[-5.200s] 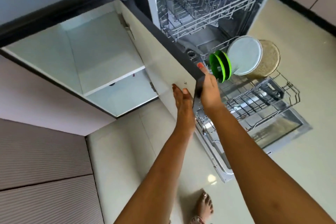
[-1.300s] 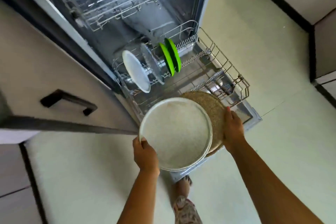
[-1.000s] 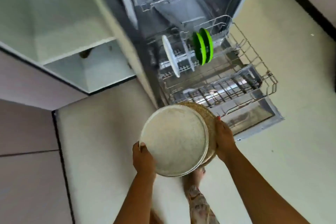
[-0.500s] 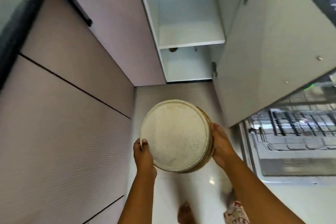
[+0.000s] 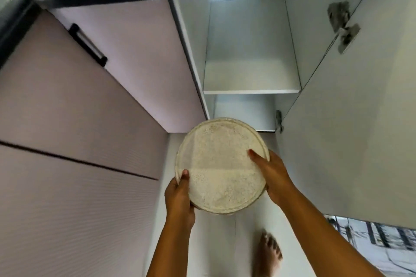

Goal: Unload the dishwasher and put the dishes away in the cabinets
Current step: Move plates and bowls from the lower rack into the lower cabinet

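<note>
Plate (image 5: 221, 171) pinched by L hand (image 5: 179, 198) & R hand (image 5: 274, 173) fingers (image 5: 255, 157), facing open white cabinet (image 5: 247, 36).

Head view, down toward cabinet (image 5: 249, 74)

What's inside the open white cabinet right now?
In the open white cabinet only a white shelf and white walls show. The lower compartment's floor is mostly hidden behind the round speckled cream plate held by the left hand and right hand.

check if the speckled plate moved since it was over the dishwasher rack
Yes: the plate went from the rack toward the open cabinet, below its shelf.
</note>
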A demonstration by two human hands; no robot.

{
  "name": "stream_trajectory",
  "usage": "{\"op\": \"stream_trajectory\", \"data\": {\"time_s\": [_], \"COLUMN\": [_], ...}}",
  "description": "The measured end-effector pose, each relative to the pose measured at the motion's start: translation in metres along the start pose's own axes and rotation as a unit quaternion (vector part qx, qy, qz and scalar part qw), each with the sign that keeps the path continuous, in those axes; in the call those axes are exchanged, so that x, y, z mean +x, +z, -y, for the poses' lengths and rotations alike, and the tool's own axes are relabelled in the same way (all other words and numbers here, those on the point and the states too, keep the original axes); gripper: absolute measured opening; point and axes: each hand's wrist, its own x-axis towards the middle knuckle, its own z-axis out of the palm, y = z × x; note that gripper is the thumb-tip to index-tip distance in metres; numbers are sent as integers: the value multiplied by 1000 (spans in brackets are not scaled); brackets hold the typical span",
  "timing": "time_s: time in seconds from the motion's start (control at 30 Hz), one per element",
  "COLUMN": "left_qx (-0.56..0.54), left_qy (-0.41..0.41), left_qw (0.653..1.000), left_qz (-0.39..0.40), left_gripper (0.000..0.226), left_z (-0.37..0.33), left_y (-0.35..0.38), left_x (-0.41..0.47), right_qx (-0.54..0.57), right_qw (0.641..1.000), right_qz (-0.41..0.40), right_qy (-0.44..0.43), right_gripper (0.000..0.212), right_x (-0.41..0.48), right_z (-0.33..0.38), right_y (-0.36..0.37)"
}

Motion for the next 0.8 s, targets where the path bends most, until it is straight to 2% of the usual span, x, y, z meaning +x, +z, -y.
{"op": "stream_trajectory", "data": {"time_s": [0.13, 0.2, 0.33, 0.4, 0.43, 0.5, 0.6, 0.67, 0.73, 0.8], "left_qx": [-48, -64, -96, -104, -108, -108, -101, -99, -90, -84], "left_qy": [44, 71, 97, 100, 105, 119, 138, 147, 149, 152], "left_qw": [998, 995, 991, 990, 988, 986, 982, 981, 982, 983], "left_qz": [-17, -24, 0, 9, 18, 45, 79, 81, 67, 54], "left_gripper": [23, 26, 25, 28, 30, 34, 37, 36, 35, 34], "left_z": [-35, -50, -67, -67, -67, -65, -65, -66, -67, -66], "left_y": [70, 102, 149, 166, 173, 182, 191, 199, 204, 206], "left_x": [20, 26, 38, 44, 45, 50, 59, 65, 71, 74], "right_qx": [79, 120, 223, 205, 150, -35, -307, -468, -597, -655], "right_qw": [996, 989, 944, 922, 912, 878, 786, 703, 634, 602], "right_qz": [10, -31, -104, -135, -152, -175, -190, -176, -138, -122], "right_qy": [-44, -83, -218, -300, -350, -444, -502, -506, -473, -439], "right_gripper": [41, 38, 26, 23, 27, 39, 49, 59, 62, 64], "right_x": [37, 46, 61, 79, 89, 120, 173, 195, 209, 222], "right_z": [59, 95, 156, 176, 184, 190, 186, 180, 171, 164], "right_y": [-4, -6, -1, 5, 9, 14, 14, 11, 8, 5]}}
